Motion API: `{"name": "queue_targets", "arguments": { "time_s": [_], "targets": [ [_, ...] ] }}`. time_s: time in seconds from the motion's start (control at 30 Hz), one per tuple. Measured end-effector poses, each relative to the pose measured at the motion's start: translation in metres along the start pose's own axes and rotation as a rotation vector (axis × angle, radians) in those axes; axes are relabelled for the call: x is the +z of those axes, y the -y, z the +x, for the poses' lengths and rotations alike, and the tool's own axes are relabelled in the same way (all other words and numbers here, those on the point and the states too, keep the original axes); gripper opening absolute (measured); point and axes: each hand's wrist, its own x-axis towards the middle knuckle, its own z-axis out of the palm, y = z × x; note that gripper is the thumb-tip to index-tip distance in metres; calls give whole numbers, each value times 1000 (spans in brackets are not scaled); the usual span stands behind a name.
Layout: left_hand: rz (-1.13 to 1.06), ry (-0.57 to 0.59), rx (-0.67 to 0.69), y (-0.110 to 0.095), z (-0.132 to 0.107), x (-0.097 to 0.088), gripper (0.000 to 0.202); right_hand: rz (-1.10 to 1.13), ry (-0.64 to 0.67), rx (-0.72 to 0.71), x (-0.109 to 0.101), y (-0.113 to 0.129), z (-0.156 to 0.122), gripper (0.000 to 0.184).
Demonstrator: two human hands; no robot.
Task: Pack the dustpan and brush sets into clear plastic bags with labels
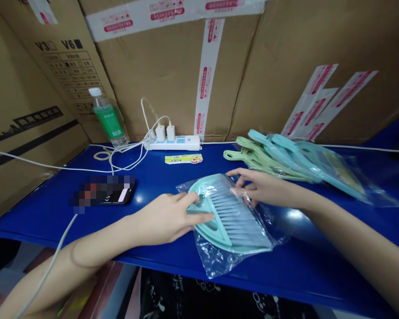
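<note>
A teal dustpan with a small brush (231, 217) lies in a clear plastic bag (216, 259) on the blue table (315, 270). My left hand (171, 217) grips the teal handle end, fingers curled around it. On the far side of the bag my right hand (254, 186) rests on the top edge, its fingers pinching the plastic by the bristles.
A stack of green and teal bagged dustpans (292, 161) lies at the back right. A phone (115, 195), a white power strip (177, 142) with chargers and cables, a green bottle (108, 117) and a small label (183, 158) are on the table. Cardboard boxes (173, 71) wall the back.
</note>
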Motion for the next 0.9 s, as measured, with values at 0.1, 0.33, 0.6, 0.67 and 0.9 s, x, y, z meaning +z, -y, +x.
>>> {"name": "queue_targets", "arguments": {
  "time_s": [0.1, 0.33, 0.6, 0.67, 0.9],
  "targets": [
    [68, -5, -3, 1, 1, 6, 43, -13, -22, -12, 1, -1, 0, 58],
    [120, -80, -23, 8, 0, 11, 46, 102, -56, -65, -3, 2, 0, 61],
    [205, -320, -44, 17, -1, 6, 36, 504, -111, -49, 5, 9, 0, 92],
    [197, -441, 11, 14, 0, 4, 34, 487, -174, -75, 6, 11, -1, 94],
    [198, -602, 195, 10, 0, -6, 19, 390, -198, -135, 5, 13, -3, 94]
  ]
}}
